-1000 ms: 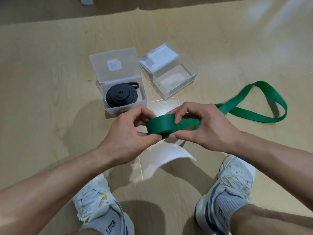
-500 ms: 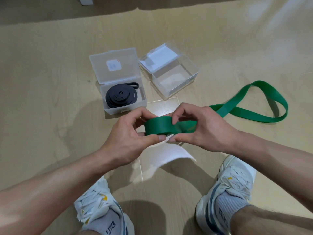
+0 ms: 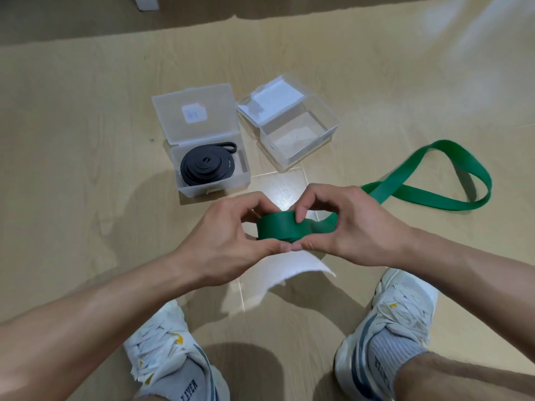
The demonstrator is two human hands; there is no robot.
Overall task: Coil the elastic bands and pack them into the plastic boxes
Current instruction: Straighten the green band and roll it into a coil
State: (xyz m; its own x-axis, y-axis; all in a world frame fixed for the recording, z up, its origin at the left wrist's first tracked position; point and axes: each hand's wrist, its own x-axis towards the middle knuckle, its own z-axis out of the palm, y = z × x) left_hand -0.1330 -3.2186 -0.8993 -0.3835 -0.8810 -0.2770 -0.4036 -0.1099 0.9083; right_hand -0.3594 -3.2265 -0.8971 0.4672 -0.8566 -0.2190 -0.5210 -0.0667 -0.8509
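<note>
Left hand (image 3: 228,235) and right hand (image 3: 344,227) both pinch the half-wound green band (image 3: 285,228) coil held above the floor, loose tail trailing right past the right hand, empty clear box (image 3: 301,140) ahead, slightly right.

the green band (image 3: 289,227) looks like smooth matt rubber, as does the black band (image 3: 205,167). the frosted box (image 3: 199,125) is cloudy plastic; the clear box (image 3: 301,134) is glossy transparent plastic. the floor (image 3: 72,140) has a wood-grain pattern with a sheen. paper label (image 3: 194,113) on the frosted lid.
</note>
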